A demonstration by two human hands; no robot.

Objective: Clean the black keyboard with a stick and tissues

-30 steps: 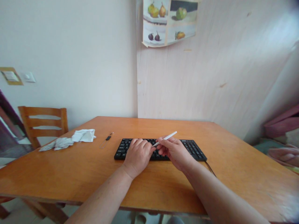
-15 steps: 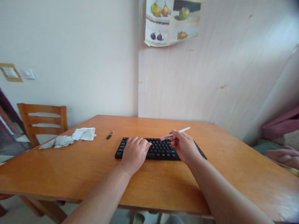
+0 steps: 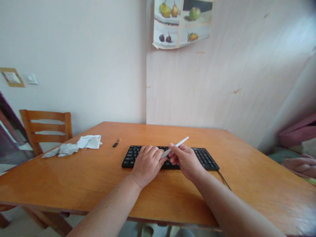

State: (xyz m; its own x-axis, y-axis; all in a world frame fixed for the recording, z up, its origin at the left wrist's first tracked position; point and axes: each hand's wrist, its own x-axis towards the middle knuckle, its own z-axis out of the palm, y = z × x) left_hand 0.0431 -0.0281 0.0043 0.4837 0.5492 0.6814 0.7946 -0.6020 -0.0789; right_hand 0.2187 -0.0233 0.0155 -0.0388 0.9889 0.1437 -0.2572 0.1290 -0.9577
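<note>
A slim white pen (image 3: pixel 182 141) slants over the keyboard, its upper end pointing away to the right. My right hand (image 3: pixel 186 159) pinches it between thumb and fingers. The pen's lower end runs in between the thumb and forefinger of my left hand (image 3: pixel 147 163), which are closed around it; the pink tip is hidden there. Beneath both hands lies a black keyboard (image 3: pixel 204 158), its middle partly covered by them. The left hand's other fingers curve over the keys on the left side.
Crumpled white cloths (image 3: pixel 89 141) lie at the left of the wooden table (image 3: pixel 98 184). A small black item with a thin wire loop (image 3: pixel 115 144) rests between them and the keyboard. The keyboard's cable (image 3: pixel 224 180) trails off to the right. A wooden chair (image 3: pixel 46 126) stands at the far left.
My right hand has moved left with the pen, bringing its pink end to my left hand. My left hand has shifted slightly right. More of the keyboard's right end and its cable now show.
</note>
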